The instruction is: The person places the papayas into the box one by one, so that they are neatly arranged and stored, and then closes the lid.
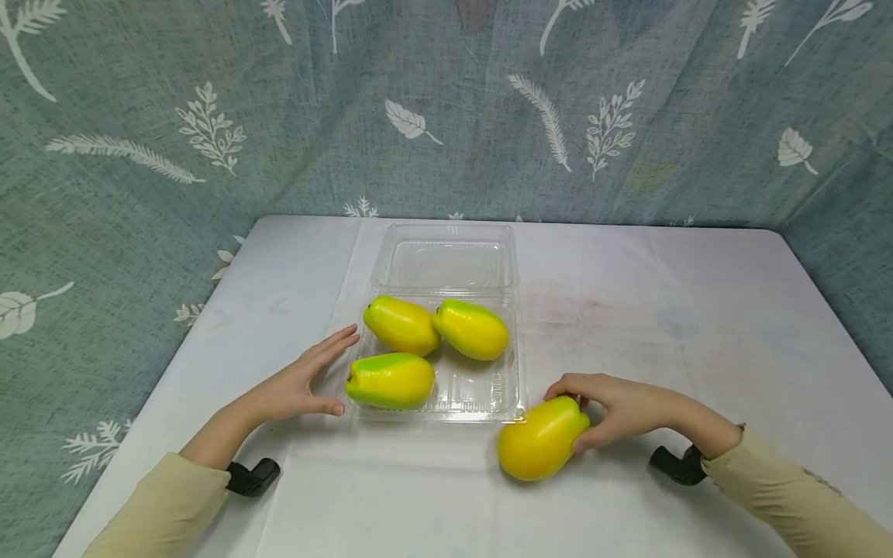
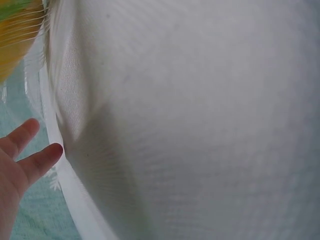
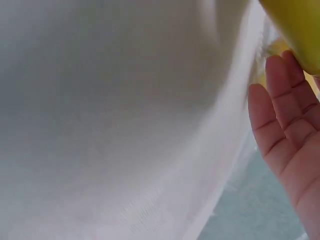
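My right hand holds a yellow papaya by its greenish stem end, thumb on the near side and fingers over the top. This papaya overlaps the front right corner of a clear plastic clamshell box. Three more yellow-green papayas lie in the box: one at the back left, one at the back right and one at the front left. Beside the box's left edge, my left hand is spread with nothing in it. The right wrist view shows part of the held papaya above the fingers.
The box's clear lid lies folded back toward the far table edge. A white cloth covers the table. Blue-green curtains with white leaf prints hang behind it and at both sides.
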The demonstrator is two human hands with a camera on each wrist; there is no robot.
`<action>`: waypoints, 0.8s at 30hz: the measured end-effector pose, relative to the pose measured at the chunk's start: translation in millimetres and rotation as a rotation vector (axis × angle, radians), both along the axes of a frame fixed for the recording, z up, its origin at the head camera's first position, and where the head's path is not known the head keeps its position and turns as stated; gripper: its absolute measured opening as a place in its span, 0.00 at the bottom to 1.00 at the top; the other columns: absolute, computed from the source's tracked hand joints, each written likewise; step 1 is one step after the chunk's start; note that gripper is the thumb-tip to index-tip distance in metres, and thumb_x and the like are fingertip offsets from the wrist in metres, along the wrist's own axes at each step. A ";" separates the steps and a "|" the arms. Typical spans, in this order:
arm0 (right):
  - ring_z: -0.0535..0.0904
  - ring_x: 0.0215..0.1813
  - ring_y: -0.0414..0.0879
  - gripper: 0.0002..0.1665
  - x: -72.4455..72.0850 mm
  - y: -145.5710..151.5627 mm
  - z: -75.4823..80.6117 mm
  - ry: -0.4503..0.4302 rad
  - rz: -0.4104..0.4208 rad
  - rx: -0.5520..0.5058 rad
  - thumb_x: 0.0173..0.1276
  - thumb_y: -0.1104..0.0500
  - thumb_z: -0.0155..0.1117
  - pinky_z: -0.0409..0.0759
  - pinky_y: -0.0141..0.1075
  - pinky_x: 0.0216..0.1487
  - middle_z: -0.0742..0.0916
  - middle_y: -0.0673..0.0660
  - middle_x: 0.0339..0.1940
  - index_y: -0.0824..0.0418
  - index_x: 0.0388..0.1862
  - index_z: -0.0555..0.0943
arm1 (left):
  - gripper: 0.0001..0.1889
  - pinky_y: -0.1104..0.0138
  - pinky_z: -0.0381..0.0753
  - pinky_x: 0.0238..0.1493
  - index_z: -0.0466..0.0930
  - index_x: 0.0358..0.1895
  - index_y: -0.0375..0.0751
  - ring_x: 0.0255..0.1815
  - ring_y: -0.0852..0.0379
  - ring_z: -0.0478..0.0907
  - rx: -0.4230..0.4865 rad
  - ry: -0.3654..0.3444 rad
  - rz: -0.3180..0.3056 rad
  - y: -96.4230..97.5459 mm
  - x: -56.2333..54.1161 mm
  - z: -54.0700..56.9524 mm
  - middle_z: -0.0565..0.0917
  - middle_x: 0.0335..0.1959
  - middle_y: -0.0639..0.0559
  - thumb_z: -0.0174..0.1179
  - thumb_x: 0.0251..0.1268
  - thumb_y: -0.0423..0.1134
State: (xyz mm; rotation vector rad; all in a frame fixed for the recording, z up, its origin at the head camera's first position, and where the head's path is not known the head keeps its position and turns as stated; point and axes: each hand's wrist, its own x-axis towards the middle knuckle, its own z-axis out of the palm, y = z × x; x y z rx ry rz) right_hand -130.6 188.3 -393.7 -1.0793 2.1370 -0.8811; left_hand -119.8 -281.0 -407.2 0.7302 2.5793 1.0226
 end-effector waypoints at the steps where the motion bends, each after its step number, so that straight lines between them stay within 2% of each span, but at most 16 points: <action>1: 0.71 0.46 0.39 0.30 -1.2 1.2 1.6 0.013 -0.004 0.008 0.55 0.46 0.68 0.73 0.35 0.48 0.77 0.43 0.50 0.48 0.56 0.69 | 0.52 0.32 0.49 0.57 0.47 0.73 0.52 0.71 0.36 0.41 0.003 -0.003 0.002 0.2 0.2 0.2 0.43 0.74 0.51 0.71 0.43 0.39; 14: 0.68 0.39 0.37 0.31 -16.7 7.7 29.4 0.225 -0.097 0.124 0.53 0.53 0.69 0.74 0.37 0.39 0.74 0.43 0.41 0.54 0.56 0.70 | 0.52 0.32 0.48 0.58 0.48 0.72 0.45 0.72 0.37 0.40 0.007 -0.007 0.005 0.4 0.1 0.2 0.43 0.74 0.53 0.71 0.43 0.39; 19: 0.68 0.39 0.38 0.32 -18.2 4.6 33.8 0.220 -0.114 0.113 0.54 0.52 0.69 0.74 0.38 0.39 0.74 0.45 0.41 0.58 0.57 0.70 | 0.52 0.32 0.48 0.58 0.48 0.72 0.46 0.72 0.38 0.40 0.007 -0.006 0.006 0.1 0.1 -0.6 0.43 0.74 0.53 0.71 0.43 0.39; 24: 0.71 0.44 0.42 0.34 -18.6 2.7 28.5 0.198 -0.135 0.027 0.56 0.53 0.68 0.76 0.43 0.44 0.77 0.50 0.48 0.62 0.59 0.69 | 0.52 0.32 0.48 0.58 0.47 0.72 0.50 0.72 0.37 0.40 0.006 -0.008 0.010 -0.6 0.4 -1.1 0.43 0.74 0.53 0.71 0.43 0.39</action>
